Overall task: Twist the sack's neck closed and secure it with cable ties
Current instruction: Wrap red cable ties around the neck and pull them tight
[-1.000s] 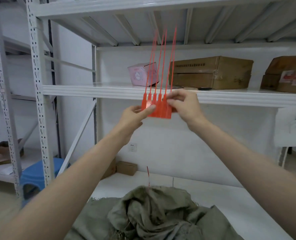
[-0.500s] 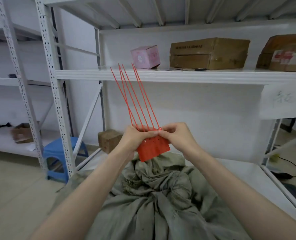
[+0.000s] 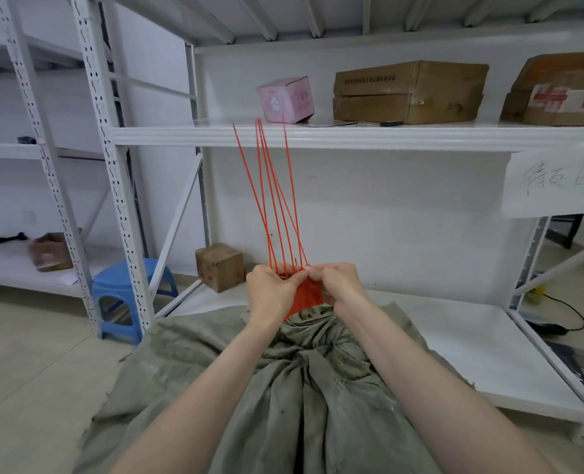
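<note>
cable ties (image 3: 276,200) lower, tags (image 3: 308,297) half hidden

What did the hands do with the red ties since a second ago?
The left hand and right hand lowered the bunch of red cable ties from shelf height to just above the sack. Both still pinch the bunch, its tails pointing up; the sack lies where it was.

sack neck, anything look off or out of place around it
Nothing spilled. The sack looks stained and frayed at its edges, its neck bunched loosely with no tie visible on it. The red cable ties fan out unevenly above it, their heads pinched between the left hand and right hand.
</note>
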